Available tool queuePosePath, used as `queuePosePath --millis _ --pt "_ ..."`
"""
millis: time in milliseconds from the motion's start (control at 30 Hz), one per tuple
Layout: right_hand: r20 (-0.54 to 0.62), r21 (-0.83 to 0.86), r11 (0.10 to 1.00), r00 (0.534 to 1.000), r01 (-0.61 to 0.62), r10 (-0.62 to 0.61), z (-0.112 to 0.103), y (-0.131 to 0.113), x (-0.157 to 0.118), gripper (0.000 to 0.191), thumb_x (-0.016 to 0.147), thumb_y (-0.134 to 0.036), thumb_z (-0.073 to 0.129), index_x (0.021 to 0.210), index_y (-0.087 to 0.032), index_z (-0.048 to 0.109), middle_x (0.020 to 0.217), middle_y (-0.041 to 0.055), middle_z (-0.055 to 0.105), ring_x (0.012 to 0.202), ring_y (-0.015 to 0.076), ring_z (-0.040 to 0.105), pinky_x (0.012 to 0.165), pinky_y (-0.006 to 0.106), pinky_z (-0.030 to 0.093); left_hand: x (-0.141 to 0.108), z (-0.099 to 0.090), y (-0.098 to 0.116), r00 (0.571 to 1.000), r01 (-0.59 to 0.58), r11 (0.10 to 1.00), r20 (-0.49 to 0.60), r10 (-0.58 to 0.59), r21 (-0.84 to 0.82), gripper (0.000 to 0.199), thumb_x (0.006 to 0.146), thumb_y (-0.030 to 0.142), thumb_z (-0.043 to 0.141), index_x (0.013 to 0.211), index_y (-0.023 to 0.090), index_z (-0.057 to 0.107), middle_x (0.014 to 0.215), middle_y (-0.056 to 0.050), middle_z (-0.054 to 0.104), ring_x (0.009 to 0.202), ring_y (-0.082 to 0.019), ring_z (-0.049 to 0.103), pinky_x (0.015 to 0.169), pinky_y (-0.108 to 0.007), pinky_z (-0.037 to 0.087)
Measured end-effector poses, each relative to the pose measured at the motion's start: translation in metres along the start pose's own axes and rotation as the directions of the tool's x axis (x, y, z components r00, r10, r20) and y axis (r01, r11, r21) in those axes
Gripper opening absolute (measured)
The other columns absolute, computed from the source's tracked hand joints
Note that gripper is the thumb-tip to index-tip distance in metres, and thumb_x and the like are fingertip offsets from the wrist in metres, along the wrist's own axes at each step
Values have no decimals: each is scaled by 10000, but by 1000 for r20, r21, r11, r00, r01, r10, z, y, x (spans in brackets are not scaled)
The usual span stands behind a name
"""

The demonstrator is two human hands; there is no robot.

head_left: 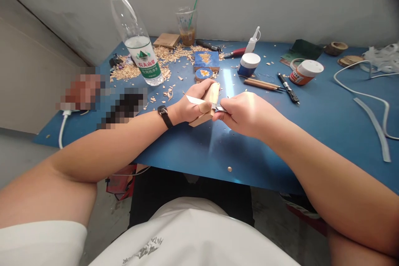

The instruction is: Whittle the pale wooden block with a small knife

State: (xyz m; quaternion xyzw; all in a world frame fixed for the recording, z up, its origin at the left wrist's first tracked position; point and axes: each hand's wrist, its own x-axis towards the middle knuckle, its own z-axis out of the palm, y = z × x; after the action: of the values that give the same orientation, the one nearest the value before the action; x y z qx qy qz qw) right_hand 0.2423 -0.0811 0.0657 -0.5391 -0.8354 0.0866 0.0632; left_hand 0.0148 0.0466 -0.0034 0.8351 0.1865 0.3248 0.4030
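Observation:
My left hand (195, 102) is wrapped round a pale wooden block (199, 119), tilted above the near middle of the table. In my right hand (243, 112) is a carving knife (220, 108), gripped close to its metal part. Its bright pointed blade appears to run leftward across the block, and my left thumb lies against it. The fingers of my right hand cover the knife's handle. Just beyond my left hand lie a round painted wooden piece (204, 75) and a blue square block (207, 60) with a carved orange-and-white figure.
A water bottle (141, 56) stands left among wood shavings (124, 72). Behind are a drink cup (187, 29) and a glue bottle (253, 40). Paint jars (248, 64), wooden-handled tools (262, 84) and a black pen-like cutter (288, 88) lie right. A white cable (358, 87) runs far right.

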Motion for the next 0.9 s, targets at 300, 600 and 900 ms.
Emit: queuePosePath --millis 300,600,900 --pt "-71 -37 992 991 -119 116 9 0 4 640 1287 -764 575 965 -245 763 716 52 539 712 257 526 724 401 315 0 9 3 994 76 991 -72 -84 -111 922 978 1160 649 1067 244 695 1016 -59 701 939 -251 616 891 -442 559" --pt "121 -87 990 985 -115 125 -18 -15 -5 476 1300 -618 602 1159 -209 800 880 100 730 782 285 637 747 392 330 0 9 -5 997 70 983 -22 -75 -168 1032 871 1245 696 1190 263 706 1065 -53 738 987 -269 669 925 -462 588" --pt "92 27 999 996 -19 16 -20 -17 -13 470 1300 -545 587 967 -237 711 696 0 516 637 182 419 710 371 287 -4 6 0 1000 2 993 26 1 -116 1153 817 1274 710 1324 238 701 1152 -95 765 1108 -323 704 1023 -505 619"
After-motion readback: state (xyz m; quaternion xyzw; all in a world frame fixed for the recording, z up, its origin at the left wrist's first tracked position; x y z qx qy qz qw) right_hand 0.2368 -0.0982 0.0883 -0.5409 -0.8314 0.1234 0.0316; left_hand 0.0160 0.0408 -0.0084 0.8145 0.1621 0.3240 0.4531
